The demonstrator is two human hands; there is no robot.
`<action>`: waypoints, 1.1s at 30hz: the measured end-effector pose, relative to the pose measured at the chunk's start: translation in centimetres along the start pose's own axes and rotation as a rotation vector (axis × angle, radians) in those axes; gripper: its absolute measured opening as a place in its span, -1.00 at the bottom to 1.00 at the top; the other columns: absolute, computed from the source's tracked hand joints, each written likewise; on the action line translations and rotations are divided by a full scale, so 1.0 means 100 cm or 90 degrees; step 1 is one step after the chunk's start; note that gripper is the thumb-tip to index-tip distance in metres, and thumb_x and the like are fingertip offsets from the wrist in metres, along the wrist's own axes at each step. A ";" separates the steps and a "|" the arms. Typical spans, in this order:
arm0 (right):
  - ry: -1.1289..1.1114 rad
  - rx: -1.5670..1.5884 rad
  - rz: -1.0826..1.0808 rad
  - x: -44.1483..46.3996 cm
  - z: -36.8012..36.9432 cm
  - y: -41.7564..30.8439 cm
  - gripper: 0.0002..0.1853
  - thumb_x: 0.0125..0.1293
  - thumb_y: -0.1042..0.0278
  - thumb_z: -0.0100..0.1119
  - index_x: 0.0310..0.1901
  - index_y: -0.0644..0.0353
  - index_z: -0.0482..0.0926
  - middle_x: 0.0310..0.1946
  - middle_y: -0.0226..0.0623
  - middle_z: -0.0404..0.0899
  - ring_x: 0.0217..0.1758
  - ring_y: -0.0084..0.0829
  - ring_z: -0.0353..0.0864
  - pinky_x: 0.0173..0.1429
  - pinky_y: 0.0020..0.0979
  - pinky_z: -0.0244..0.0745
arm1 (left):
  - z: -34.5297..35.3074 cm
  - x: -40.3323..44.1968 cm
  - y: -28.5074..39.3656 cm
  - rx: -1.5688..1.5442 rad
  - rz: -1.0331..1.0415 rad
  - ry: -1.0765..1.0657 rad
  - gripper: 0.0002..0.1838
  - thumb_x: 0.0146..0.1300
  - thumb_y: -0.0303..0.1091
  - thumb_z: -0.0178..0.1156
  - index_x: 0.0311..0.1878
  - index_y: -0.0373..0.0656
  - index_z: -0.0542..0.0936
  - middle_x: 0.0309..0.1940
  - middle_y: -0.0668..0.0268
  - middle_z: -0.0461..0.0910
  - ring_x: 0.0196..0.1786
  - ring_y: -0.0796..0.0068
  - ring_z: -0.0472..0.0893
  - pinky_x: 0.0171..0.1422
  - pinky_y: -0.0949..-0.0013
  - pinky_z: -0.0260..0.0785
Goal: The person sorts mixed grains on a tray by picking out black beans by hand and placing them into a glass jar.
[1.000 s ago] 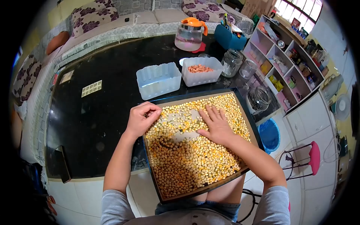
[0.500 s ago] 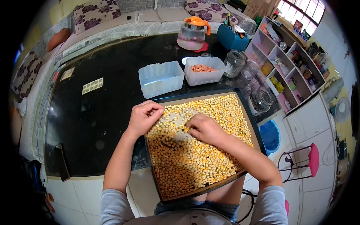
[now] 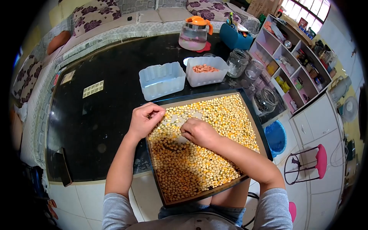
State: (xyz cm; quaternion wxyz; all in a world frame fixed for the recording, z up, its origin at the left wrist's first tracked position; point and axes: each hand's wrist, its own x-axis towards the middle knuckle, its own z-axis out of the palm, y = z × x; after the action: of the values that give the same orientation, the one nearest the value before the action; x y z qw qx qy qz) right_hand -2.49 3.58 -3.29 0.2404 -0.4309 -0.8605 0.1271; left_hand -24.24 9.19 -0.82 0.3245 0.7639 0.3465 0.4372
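Observation:
A shallow dark-edged tray [image 3: 256,123] rests over my lap, filled with pale round beans [image 3: 174,174] mixed with yellow corn kernels [image 3: 226,115]. My left hand [image 3: 147,119] is at the tray's upper left edge, thumb and fingertips pinched together; whatever may be between them is too small to name. Over a thinly covered patch near the upper middle, my right hand [image 3: 199,131] reaches down with its fingers curled together into the kernels. Its fingertips are partly hidden, so I cannot make out what they hold.
Beyond the tray on the black table [image 3: 111,130] stand a translucent tub [image 3: 162,81] and another tub [image 3: 206,78] holding reddish nuts. Glass jars [image 3: 237,63], an orange-lidded pitcher [image 3: 194,36] and a shelf unit [image 3: 270,50] are nearby. A blue bucket [image 3: 275,138] sits on the right.
My right hand has shifted left and slightly down across the bare patch, its fingers drawn closer together. The left hand keeps its pinch at the edge. The view has shifted slightly.

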 end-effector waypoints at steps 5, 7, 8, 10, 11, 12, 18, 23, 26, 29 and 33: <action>0.043 0.028 0.101 -0.004 -0.028 0.009 -0.94 0.07 0.44 0.12 -0.41 0.20 0.48 -0.46 -0.19 0.50 -0.33 -0.15 0.51 -0.20 -0.24 0.45 | 0.002 0.000 -0.002 -0.004 0.016 0.010 -0.91 0.07 -0.45 0.21 -0.39 -0.28 0.60 -0.47 0.34 0.57 -0.47 0.65 0.47 -0.37 0.58 0.30; 0.088 0.044 0.164 -0.005 -0.047 0.021 -0.93 0.07 0.45 0.12 -0.38 0.21 0.53 -0.41 -0.17 0.56 -0.33 -0.16 0.55 -0.19 -0.28 0.48 | 0.002 0.000 -0.003 -0.008 0.035 0.019 -0.92 0.07 -0.46 0.22 -0.38 -0.27 0.60 -0.50 0.37 0.55 -0.52 0.71 0.43 -0.41 0.61 0.28; 0.108 0.035 0.181 -0.007 -0.054 0.029 -0.92 0.06 0.44 0.13 -0.38 0.20 0.54 -0.40 -0.17 0.57 -0.34 -0.17 0.56 -0.20 -0.28 0.48 | 0.002 0.000 -0.003 -0.004 0.035 0.019 -0.92 0.07 -0.46 0.22 -0.38 -0.28 0.60 -0.50 0.37 0.55 -0.52 0.71 0.43 -0.41 0.61 0.28; 0.080 -0.001 0.232 -0.010 -0.065 0.037 -0.92 0.06 0.44 0.15 -0.38 0.18 0.57 -0.38 -0.18 0.58 -0.35 -0.19 0.57 -0.19 -0.30 0.49 | 0.002 0.001 -0.003 -0.002 0.038 0.017 -0.92 0.07 -0.46 0.22 -0.38 -0.28 0.60 -0.50 0.37 0.55 -0.52 0.71 0.43 -0.41 0.61 0.28; 0.061 -0.013 0.242 -0.011 -0.065 0.042 -0.92 0.05 0.43 0.17 -0.38 0.18 0.57 -0.39 -0.20 0.58 -0.35 -0.19 0.57 -0.19 -0.31 0.49 | 0.002 0.000 -0.003 0.001 0.037 0.016 -0.92 0.07 -0.46 0.22 -0.38 -0.28 0.60 -0.49 0.37 0.55 -0.52 0.70 0.43 -0.41 0.61 0.28; 0.062 -0.014 0.242 -0.012 -0.065 0.043 -0.92 0.05 0.43 0.17 -0.38 0.18 0.57 -0.39 -0.20 0.58 -0.35 -0.19 0.57 -0.19 -0.31 0.49 | 0.002 0.000 -0.003 0.004 0.035 0.015 -0.92 0.07 -0.46 0.22 -0.38 -0.28 0.60 -0.49 0.37 0.55 -0.52 0.70 0.43 -0.41 0.61 0.28; 0.007 -0.070 0.196 -0.013 -0.055 0.050 -0.87 0.02 0.46 0.24 -0.34 0.21 0.60 -0.40 -0.22 0.59 -0.37 -0.29 0.59 -0.22 -0.37 0.50 | 0.002 0.000 -0.002 -0.007 0.030 0.015 -0.91 0.08 -0.46 0.22 -0.38 -0.28 0.60 -0.49 0.36 0.55 -0.51 0.70 0.43 -0.40 0.61 0.28; -0.030 -0.112 0.155 -0.010 -0.054 0.055 -0.81 -0.01 0.48 0.22 -0.28 0.23 0.58 -0.35 -0.19 0.59 -0.28 -0.21 0.58 -0.16 -0.32 0.49 | 0.002 0.000 -0.003 -0.005 0.032 0.012 -0.91 0.08 -0.46 0.22 -0.38 -0.28 0.60 -0.49 0.36 0.55 -0.51 0.70 0.43 -0.40 0.61 0.28; -0.014 -0.132 0.120 -0.010 -0.051 0.054 -0.80 -0.02 0.49 0.22 -0.29 0.22 0.55 -0.37 -0.19 0.58 -0.27 -0.18 0.56 -0.14 -0.29 0.47 | 0.002 0.000 -0.004 -0.005 0.030 0.014 -0.91 0.07 -0.46 0.22 -0.37 -0.28 0.61 -0.49 0.36 0.55 -0.51 0.69 0.43 -0.40 0.61 0.28; -0.062 -0.138 0.104 -0.009 -0.053 0.050 -0.83 -0.02 0.48 0.20 -0.31 0.21 0.53 -0.39 -0.19 0.57 -0.25 -0.18 0.55 -0.14 -0.26 0.47 | 0.002 0.000 -0.004 -0.006 0.030 0.015 -0.91 0.07 -0.46 0.22 -0.37 -0.29 0.61 -0.49 0.35 0.55 -0.51 0.69 0.43 -0.40 0.60 0.29; -0.084 -0.149 0.117 -0.007 -0.052 0.049 -0.87 0.00 0.46 0.19 -0.35 0.21 0.53 -0.40 -0.19 0.56 -0.26 -0.18 0.55 -0.15 -0.25 0.46 | 0.002 0.000 -0.002 0.001 0.031 0.014 -0.91 0.06 -0.47 0.22 -0.37 -0.29 0.61 -0.50 0.35 0.55 -0.51 0.68 0.44 -0.40 0.60 0.29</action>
State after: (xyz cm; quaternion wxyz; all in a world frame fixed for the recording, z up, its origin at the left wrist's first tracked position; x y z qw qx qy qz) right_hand 3.92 6.05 -1.14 0.1187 -0.5238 -0.8402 0.0754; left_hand -24.14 9.32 -1.06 0.3093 0.7675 0.3313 0.4534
